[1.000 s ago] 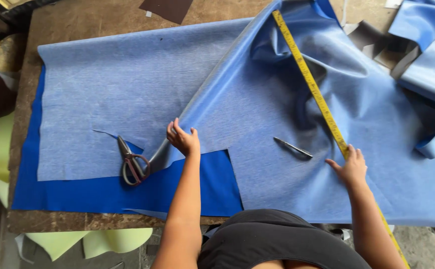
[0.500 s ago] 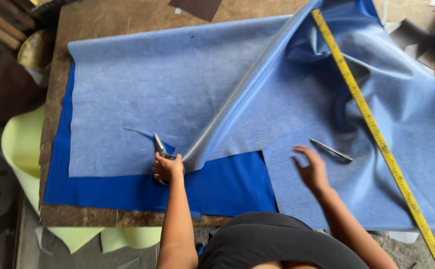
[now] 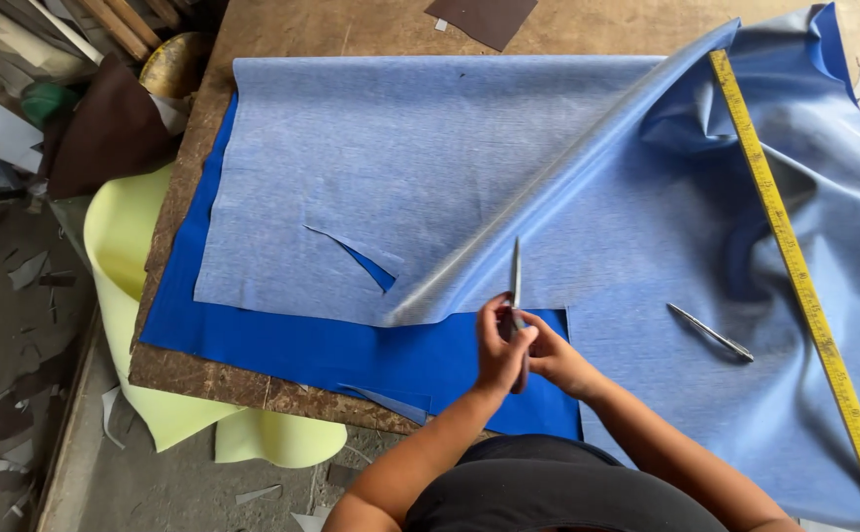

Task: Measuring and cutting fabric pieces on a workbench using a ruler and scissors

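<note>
Workshop table (image 3: pixel 282 20) | both hands, left hand (image 3: pixel 502 347) and right hand (image 3: pixel 556 357), clasp scissors (image 3: pixel 516 296) | blades upright at blue cloth (image 3: pixel 430 187) fold | next: line blades on edge

The scissors' (image 3: pixel 516 286) handles are hidden inside the left hand (image 3: pixel 502 347) and right hand (image 3: pixel 551 357). The yellow measuring tape (image 3: pixel 794 266) and blue fabric (image 3: pixel 647 227) run off the right edge. Floor scraps (image 3: pixel 16 414) are too small to identify.
</note>
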